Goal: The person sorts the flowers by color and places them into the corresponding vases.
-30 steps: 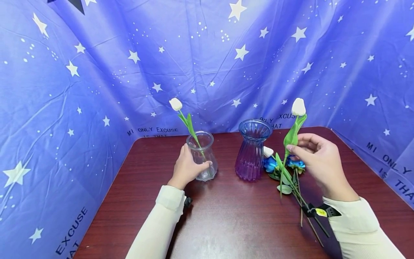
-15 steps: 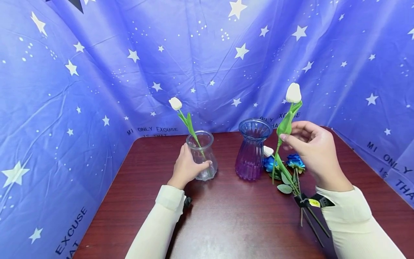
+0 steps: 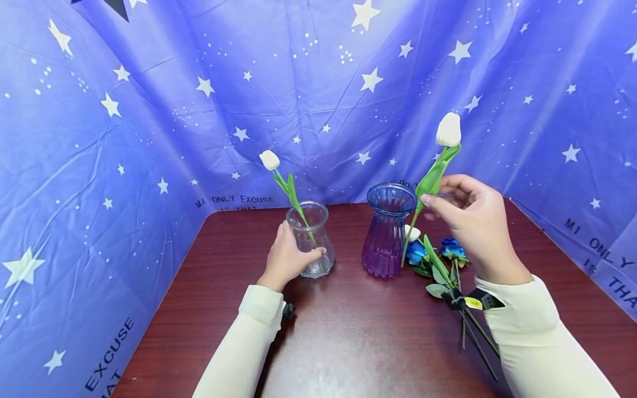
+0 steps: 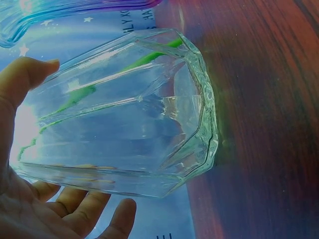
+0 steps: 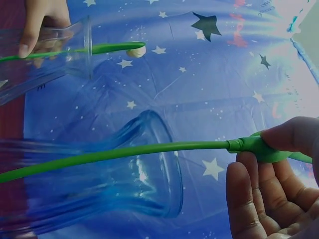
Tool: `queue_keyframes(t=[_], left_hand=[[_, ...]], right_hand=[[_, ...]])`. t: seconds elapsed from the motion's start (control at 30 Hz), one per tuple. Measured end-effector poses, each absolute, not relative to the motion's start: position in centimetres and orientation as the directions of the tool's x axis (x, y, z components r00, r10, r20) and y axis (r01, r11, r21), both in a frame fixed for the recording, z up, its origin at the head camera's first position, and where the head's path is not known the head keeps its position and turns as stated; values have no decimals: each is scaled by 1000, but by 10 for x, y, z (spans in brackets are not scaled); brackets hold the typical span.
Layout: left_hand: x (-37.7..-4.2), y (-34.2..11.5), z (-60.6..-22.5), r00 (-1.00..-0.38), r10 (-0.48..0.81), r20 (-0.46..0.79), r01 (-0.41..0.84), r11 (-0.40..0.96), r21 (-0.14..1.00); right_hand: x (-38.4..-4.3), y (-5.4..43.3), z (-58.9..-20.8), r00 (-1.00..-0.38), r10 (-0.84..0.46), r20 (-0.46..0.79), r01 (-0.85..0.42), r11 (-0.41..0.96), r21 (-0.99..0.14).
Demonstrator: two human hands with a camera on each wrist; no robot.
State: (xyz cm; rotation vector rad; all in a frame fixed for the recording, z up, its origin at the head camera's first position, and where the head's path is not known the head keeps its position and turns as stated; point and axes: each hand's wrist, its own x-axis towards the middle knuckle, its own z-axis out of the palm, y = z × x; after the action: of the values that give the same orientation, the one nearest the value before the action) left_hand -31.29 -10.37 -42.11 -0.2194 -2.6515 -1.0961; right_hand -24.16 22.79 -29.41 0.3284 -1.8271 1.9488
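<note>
A clear glass vase (image 3: 318, 251) stands on the table at the left, and one white tulip (image 3: 269, 160) leans in it. My left hand (image 3: 288, 254) grips this vase from its left side, with thumb and fingers around the body in the left wrist view. My right hand (image 3: 478, 221) pinches a second white tulip (image 3: 449, 130) at its leaves between thumb and fingers. That tulip is raised and tilted, its stem hanging down just right of a blue and purple glass vase (image 3: 385, 243). In the right wrist view the green stem (image 5: 124, 151) crosses in front of the blue vase (image 5: 124, 194).
Right of the purple vase lie blue flowers (image 3: 453, 250) and another white tulip (image 3: 412, 232), their stems pointing to the front right, partly under my right wrist. A star-patterned blue curtain (image 3: 308, 99) surrounds the dark red wooden table (image 3: 338, 342).
My right hand has lifted the tulip and carried it left and up, away from the lying flowers to beside the purple vase. The left hand and clear vase have stayed still.
</note>
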Motion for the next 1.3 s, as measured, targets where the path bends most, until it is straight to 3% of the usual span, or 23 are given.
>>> queue_keyframes(t=[1.3], left_hand=[[-314, -105, -425, -951, 40, 306, 242, 711, 660]], right_hand=[[-250, 182, -242, -824, 65, 562, -566, -67, -822]])
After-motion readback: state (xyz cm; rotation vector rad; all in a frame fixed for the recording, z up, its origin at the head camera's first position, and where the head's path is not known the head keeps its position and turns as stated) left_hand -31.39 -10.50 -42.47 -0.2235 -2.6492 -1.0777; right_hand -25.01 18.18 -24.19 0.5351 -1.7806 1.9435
